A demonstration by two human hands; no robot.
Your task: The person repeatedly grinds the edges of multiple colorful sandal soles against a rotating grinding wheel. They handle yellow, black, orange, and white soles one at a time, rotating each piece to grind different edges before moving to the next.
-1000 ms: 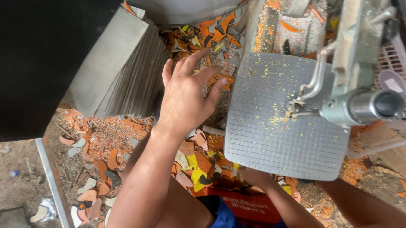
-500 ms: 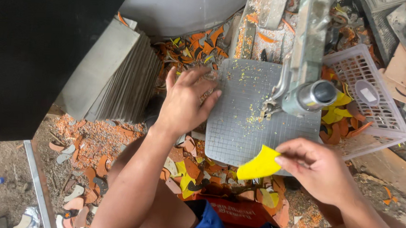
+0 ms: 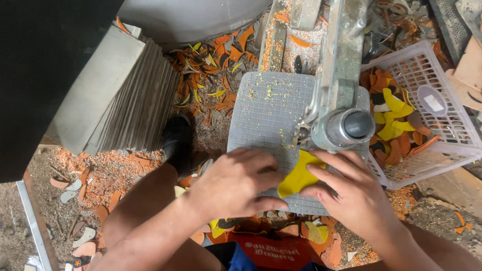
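A yellow cut piece (image 3: 299, 174) lies flat on the grey gridded work plate (image 3: 267, 109), right under the metal machine head (image 3: 343, 127). My left hand (image 3: 238, 182) presses its left edge with fingers curled over the plate. My right hand (image 3: 353, 191) holds its right side, fingers spread along the piece. Both hands meet on the piece at the plate's near edge.
A white plastic basket (image 3: 450, 122) with orange and yellow cut pieces stands to the right. A stack of grey sheets (image 3: 130, 99) leans at the left. Orange and yellow scraps (image 3: 212, 57) litter the ground. A black boot (image 3: 177, 140) is beside the plate, a red crate (image 3: 270, 252) below.
My left hand dropped from the plate's far left edge onto the yellow piece. My right hand carried the piece up onto the plate beneath the machine head.
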